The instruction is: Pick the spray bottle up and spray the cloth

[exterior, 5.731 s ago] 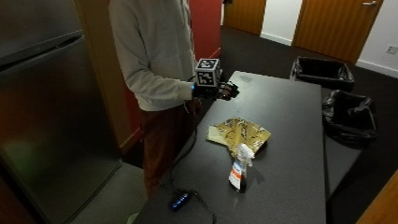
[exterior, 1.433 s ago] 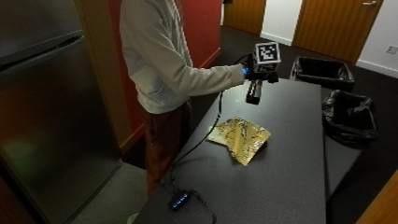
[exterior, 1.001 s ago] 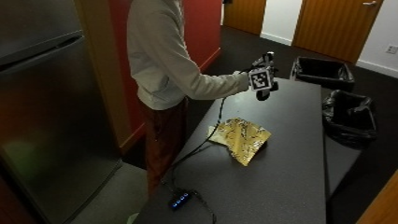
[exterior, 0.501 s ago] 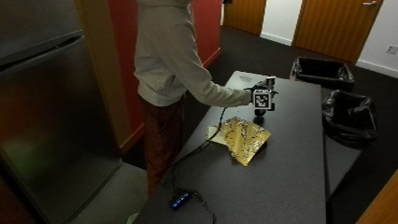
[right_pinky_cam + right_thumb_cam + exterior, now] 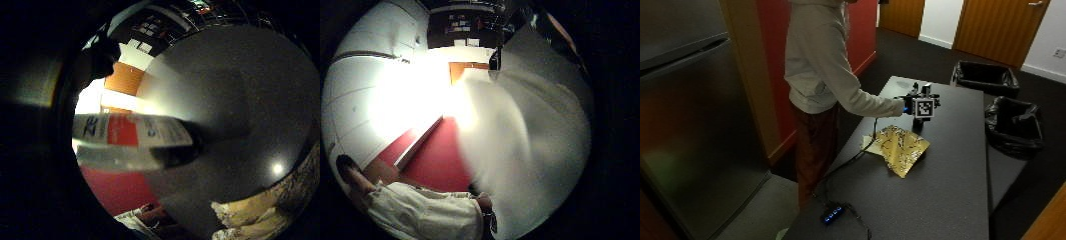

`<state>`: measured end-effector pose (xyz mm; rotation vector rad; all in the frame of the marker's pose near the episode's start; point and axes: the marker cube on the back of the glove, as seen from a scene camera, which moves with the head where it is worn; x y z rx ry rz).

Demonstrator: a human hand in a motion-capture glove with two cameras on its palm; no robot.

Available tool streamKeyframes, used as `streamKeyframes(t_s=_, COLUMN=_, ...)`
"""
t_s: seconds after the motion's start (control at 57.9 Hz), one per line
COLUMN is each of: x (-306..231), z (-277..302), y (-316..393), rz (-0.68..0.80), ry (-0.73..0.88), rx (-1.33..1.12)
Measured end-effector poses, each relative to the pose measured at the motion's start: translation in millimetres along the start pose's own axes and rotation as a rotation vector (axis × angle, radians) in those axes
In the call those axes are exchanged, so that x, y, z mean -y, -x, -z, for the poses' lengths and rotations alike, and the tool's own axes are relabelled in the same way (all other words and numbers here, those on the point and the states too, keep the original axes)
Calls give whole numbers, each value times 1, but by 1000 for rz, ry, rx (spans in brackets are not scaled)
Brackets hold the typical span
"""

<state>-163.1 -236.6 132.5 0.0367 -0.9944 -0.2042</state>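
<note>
One relation decides the coming move: the cloth lies crumpled on the tabletop just below your gloved right hand and a little toward you, so the nozzle must point down and back at it. Your grip is closed around the spray bottle; in the little finger side palm view its labelled body crosses close in front of the palm. The long axis of the bottle looks about upright in the outside view, but the hand hides most of it, and I cannot tell which way the nozzle faces. The bottle is held in the air, apart from the cloth.

Compared with half a second ago, your hand is lower and closer to the cloth; about one second ago it was raised high above the tabletop. Almost six seconds ago the bottle stood on the tabletop at the near side of the cloth; now that place shows no bottle. In my judgement the pick-up is done and the spraying is the step in hand.
</note>
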Motion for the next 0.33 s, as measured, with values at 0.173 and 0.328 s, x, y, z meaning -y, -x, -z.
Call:
streamKeyframes(t_s=0.173, x=-15, z=37, y=6, rz=31, ry=-127, rx=-62)
streamKeyframes(t_s=0.328, x=-39, z=68, y=23, rz=49, ry=-120, rx=-17)
